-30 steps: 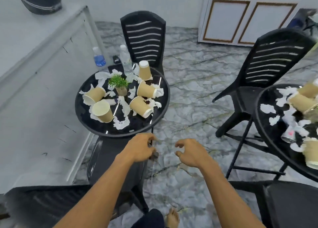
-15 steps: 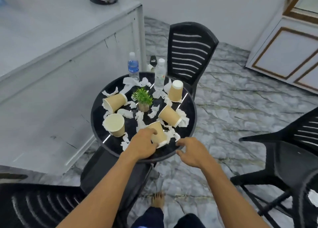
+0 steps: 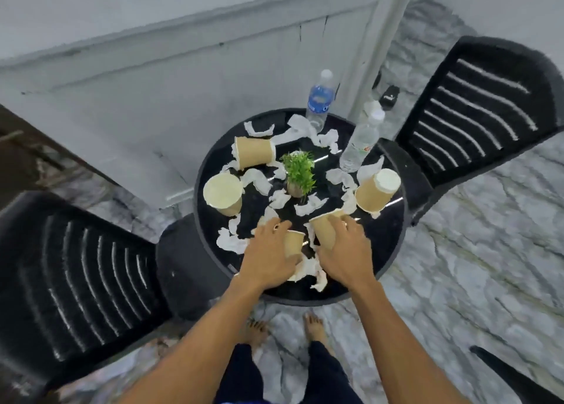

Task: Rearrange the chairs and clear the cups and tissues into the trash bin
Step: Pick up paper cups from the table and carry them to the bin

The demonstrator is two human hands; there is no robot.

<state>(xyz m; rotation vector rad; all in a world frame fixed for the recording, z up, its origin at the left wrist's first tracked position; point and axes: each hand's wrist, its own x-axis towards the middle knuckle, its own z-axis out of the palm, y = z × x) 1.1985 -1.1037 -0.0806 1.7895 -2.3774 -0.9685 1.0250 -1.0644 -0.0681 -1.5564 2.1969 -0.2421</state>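
Standing left of the small green potted plant (image 3: pixel 298 171), a black slatted plastic chair (image 3: pixel 76 269) faced the round black glass worktop (image 3: pixel 387 235). Nearer than the plant, the left hand (image 3: pixel 268 254) wrapped a tan paper cup (image 3: pixel 293 242); just right of it, the right hand (image 3: pixel 345 251) clasped another tan paper cup (image 3: pixel 323 228), both above crumpled white tissues (image 3: pixel 308 271).

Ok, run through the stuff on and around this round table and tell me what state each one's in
left hand: gripping a small cup
right hand: gripping a tilted cup
cup by the plant: on its side
left cup: tipped
right cup: upside down, tilted
two bottles: upright, capped
tissues: scattered
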